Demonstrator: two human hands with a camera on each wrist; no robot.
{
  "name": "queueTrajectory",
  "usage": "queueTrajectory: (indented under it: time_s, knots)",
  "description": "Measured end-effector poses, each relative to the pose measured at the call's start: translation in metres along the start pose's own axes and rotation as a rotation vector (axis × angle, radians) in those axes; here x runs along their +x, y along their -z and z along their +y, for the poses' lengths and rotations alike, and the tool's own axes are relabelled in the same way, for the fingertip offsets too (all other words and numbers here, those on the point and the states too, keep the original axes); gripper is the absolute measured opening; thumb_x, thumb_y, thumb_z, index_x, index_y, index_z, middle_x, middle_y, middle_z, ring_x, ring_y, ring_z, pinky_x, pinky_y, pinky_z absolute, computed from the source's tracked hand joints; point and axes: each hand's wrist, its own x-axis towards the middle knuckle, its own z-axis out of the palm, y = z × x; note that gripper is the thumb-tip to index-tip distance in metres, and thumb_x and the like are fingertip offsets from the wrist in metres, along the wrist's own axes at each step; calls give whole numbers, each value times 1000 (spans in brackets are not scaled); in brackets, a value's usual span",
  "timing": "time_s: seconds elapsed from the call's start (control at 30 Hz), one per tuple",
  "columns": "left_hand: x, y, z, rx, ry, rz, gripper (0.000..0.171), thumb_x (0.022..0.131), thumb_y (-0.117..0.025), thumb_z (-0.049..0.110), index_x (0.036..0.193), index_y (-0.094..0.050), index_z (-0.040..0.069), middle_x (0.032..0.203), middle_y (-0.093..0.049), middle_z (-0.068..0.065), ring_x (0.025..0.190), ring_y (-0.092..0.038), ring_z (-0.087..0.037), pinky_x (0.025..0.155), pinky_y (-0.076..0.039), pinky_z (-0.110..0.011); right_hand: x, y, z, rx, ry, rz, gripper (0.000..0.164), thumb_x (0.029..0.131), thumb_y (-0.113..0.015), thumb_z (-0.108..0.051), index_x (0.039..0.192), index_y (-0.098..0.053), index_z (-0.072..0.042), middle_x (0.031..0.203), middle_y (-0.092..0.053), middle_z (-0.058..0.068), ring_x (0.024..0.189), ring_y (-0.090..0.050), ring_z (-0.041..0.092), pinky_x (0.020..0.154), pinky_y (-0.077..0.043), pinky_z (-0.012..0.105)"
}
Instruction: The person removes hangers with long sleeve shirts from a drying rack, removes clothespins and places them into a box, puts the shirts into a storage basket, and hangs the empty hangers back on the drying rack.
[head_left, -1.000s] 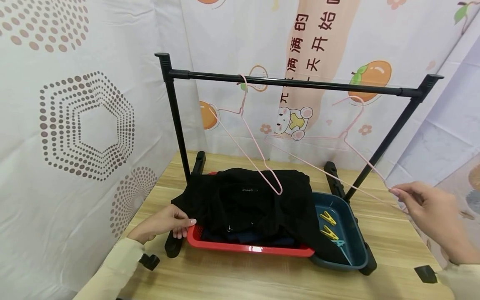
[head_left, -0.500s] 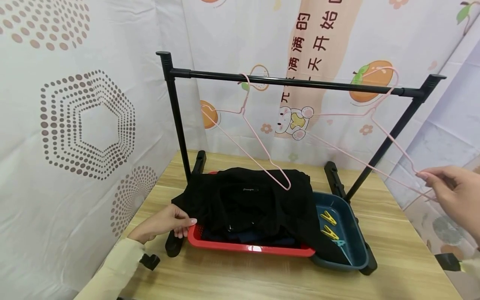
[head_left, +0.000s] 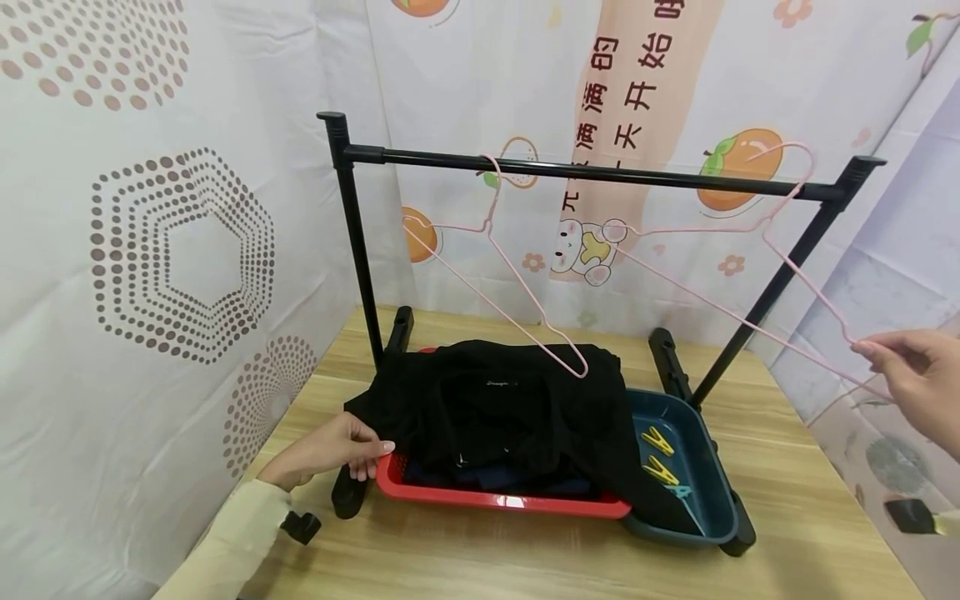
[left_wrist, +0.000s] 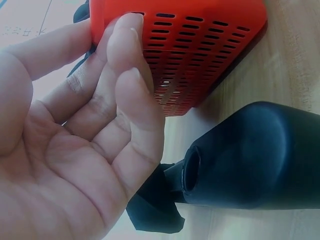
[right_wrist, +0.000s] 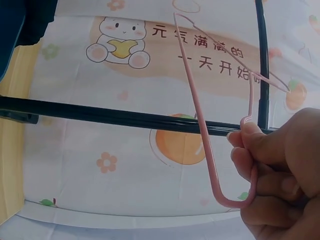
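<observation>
My left hand [head_left: 337,450] pinches the front left rim of a red basket [head_left: 517,502], thumb on top; its slotted wall shows in the left wrist view. Spread over the basket is a black garment [head_left: 420,417] with a small white neck label. At far right, my right hand [head_left: 918,379] pinches the right corner of a pink clothes hanger [right_wrist: 200,120]. That hanger's hook stands above the right end of the black rack's bar [head_left: 645,174]; whether it touches the bar I cannot tell. Another pink hanger [head_left: 488,225] hangs from the bar's left half.
A dark blue tray [head_left: 723,500] with yellow clothespins [head_left: 660,442] and a light blue one [head_left: 678,490] stands right of the basket, partly under the garment. The rack's feet [head_left: 347,496] stand on the wooden table [head_left: 450,558]. Printed curtains [head_left: 322,250] hang behind and at left.
My right hand has moved right and up with its hanger, whose hook rose from below the bar to above it. The left hanger swung slightly. My left hand has stayed on the basket rim.
</observation>
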Motion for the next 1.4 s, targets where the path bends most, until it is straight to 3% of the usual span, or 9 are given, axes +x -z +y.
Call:
queueTrajectory:
  time_s: [0.13, 0.37, 0.43, 0.63, 0.87, 1.0, 1.13, 1.33, 1.4]
  knots:
    - [-1, 0, 0, -7, 3, 4, 42, 102, -66, 35, 75, -74, 3, 70, -70, -11, 58, -62, -18, 59, -57, -39, 0, -1, 1, -101, -23, -49, 7, 95, -63, 14, 91, -65, 20, 80, -42, -46, 66, -39, -25, 58, -34, 2]
    - [-1, -1, 0, -13, 17, 10, 42, 101, -68, 34, 75, -74, 2, 71, -70, -12, 59, -63, -20, 59, -57, -39, -2, -3, 0, -216, -53, -149, 10, 93, -68, 10, 92, -66, 20, 72, -63, 30, 68, -32, -26, 59, -30, 0]
    - [-1, -1, 0, -11, 23, 9, 42, 101, -68, 35, 75, -74, 3, 71, -70, -12, 59, -63, -19, 59, -57, -38, -3, -3, 1, -224, -62, -170, 12, 94, -68, 8, 93, -66, 20, 76, -64, 33, 68, -33, -24, 58, -30, 1]
    - [1, 0, -1, -21, 32, 15, 42, 100, -69, 37, 75, -75, 4, 72, -71, -12, 59, -63, -18, 60, -57, -40, -4, -3, 4, -252, -42, -174, 21, 100, -66, -2, 96, -67, 18, 71, -63, 24, 55, -36, -5, 47, -31, 15]
    - [1, 1, 2, 13, 26, 16, 41, 100, -70, 36, 75, -75, 3, 72, -71, -12, 59, -63, -21, 59, -57, -40, -8, -1, 8, -207, -25, -131, 22, 101, -67, -7, 103, -69, 14, 74, -44, -28, 43, -31, 6, 37, -26, 24]
    - [-1, 6, 6, 66, 22, 31, 39, 100, -69, 34, 77, -76, 4, 73, -71, -12, 61, -64, -25, 59, -57, -40, -14, -6, 4, -154, -16, -31, 19, 99, -67, -4, 105, -68, 14, 89, -40, -38, 67, -37, -12, 64, -31, 11]
    - [-1, 14, 3, 50, 66, 74, 42, 102, -66, 37, 84, -77, 1, 77, -71, -10, 67, -66, -25, 62, -58, -43, -19, -14, -8, -145, -67, 79, 22, 99, -65, -6, 105, -69, 15, 89, -45, -29, 98, -31, -16, 94, -21, 23]
    - [-2, 20, -1, 6, 129, 142, 48, 105, -61, 40, 92, -75, -4, 78, -72, -10, 68, -68, -25, 65, -59, -45, -29, -28, -22, -228, -51, 124, 29, 100, -62, -15, 108, -70, 11, 87, -62, 24, 80, -33, -18, 70, -30, 16]
    - [-1, 21, -1, -7, 146, 144, 52, 105, -59, 43, 94, -74, -5, 78, -72, -10, 67, -68, -24, 65, -59, -44, -33, -35, -22, -236, 26, 126, 27, 100, -62, -15, 108, -71, 10, 81, -65, 22, 73, -32, -20, 60, -29, 14]
